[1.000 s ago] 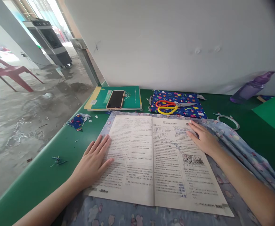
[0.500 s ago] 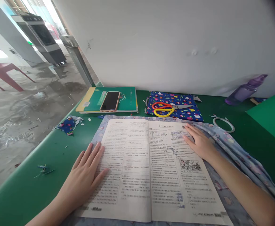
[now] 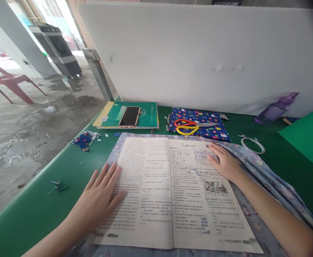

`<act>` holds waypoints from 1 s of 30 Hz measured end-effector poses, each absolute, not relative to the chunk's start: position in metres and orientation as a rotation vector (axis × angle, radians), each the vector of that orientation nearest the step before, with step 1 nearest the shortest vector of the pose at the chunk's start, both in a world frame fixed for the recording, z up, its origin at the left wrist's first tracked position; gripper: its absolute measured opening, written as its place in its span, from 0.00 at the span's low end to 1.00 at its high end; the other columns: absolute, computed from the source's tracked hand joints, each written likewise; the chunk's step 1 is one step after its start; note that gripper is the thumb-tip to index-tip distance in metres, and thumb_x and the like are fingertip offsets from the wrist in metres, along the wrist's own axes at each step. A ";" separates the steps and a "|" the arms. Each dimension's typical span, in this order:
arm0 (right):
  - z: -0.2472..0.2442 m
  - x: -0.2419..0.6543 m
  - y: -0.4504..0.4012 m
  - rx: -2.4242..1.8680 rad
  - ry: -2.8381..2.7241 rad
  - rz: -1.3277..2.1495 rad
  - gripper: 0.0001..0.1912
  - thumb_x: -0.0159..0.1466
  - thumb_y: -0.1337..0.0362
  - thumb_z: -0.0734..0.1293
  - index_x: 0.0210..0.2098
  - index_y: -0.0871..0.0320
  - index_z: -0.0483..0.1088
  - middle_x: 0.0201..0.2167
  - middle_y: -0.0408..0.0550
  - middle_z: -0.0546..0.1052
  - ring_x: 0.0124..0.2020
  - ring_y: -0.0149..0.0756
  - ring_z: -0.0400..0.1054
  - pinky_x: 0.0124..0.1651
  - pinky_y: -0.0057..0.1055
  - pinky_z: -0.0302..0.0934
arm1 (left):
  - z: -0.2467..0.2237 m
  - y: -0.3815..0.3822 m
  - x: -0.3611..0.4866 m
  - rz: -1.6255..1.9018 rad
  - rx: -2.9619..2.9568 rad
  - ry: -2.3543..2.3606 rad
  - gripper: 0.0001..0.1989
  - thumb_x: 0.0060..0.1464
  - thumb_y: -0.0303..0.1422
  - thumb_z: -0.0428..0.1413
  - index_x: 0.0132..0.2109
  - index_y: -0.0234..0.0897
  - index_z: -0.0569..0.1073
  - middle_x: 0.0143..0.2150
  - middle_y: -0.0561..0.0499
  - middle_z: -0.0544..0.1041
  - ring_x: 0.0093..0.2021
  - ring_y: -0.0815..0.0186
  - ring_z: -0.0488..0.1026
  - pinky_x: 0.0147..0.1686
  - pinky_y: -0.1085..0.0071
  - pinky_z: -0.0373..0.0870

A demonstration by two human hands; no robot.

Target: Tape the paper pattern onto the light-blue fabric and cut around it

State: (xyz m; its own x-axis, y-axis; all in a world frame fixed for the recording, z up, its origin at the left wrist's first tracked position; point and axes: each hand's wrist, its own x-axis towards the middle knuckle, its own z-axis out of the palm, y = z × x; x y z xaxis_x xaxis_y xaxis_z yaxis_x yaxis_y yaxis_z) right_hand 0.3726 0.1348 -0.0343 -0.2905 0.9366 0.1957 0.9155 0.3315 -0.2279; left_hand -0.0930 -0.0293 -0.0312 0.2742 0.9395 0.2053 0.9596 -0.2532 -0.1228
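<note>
An open workbook with printed text and some blue handwriting lies flat in front of me. Beneath it is a grey-blue patterned cloth, which shows past the edges and bunches up on the right. My left hand rests with fingers spread over the left page's outer edge. On the upper right corner of the right page lies my right hand, fingers stretched out. Neither hand grips anything. Just beyond the book, scissors with one red and one yellow handle lie on a folded dark blue patterned cloth.
A phone lies on green books at the back left. A roll of tape, a purple bottle and a green sheet are at right. Cloth scraps and threads lie left. A white board stands behind.
The camera view has tilted up slightly, showing the top of the white board. Both hands stay on the pages in nearly the same places.
</note>
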 end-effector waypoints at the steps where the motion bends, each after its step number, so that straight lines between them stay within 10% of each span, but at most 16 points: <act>1: -0.034 0.373 0.135 -1.650 -2.301 0.107 0.29 0.67 0.50 0.55 0.62 0.59 0.62 0.65 0.50 0.61 0.66 0.44 0.54 0.68 0.44 0.51 | -0.027 -0.027 -0.093 -0.134 -2.347 -1.760 0.40 0.61 0.53 0.44 0.71 0.39 0.41 0.71 0.43 0.48 0.70 0.49 0.45 0.64 0.45 0.53; 11: -0.028 0.365 0.143 -1.773 -2.236 0.113 0.29 0.63 0.47 0.59 0.56 0.59 0.64 0.62 0.56 0.64 0.62 0.52 0.59 0.62 0.48 0.57 | -0.002 0.065 -0.082 -0.271 -2.613 -2.022 0.35 0.65 0.51 0.37 0.69 0.29 0.50 0.72 0.38 0.45 0.71 0.53 0.40 0.67 0.50 0.49; 18: -0.041 0.357 0.153 -1.728 -2.182 -0.148 0.24 0.64 0.48 0.58 0.48 0.60 0.69 0.55 0.59 0.71 0.57 0.52 0.64 0.59 0.48 0.58 | -0.018 0.118 -0.078 -0.618 -2.492 -2.090 0.26 0.65 0.44 0.39 0.63 0.33 0.61 0.66 0.40 0.60 0.67 0.54 0.55 0.65 0.54 0.55; 30: -0.027 0.361 0.152 -1.690 -2.304 -0.166 0.31 0.65 0.46 0.56 0.62 0.56 0.61 0.58 0.55 0.68 0.58 0.54 0.61 0.58 0.50 0.58 | -0.028 0.118 -0.087 -0.578 -2.520 -1.942 0.25 0.65 0.43 0.40 0.62 0.34 0.62 0.65 0.42 0.62 0.66 0.55 0.57 0.65 0.54 0.55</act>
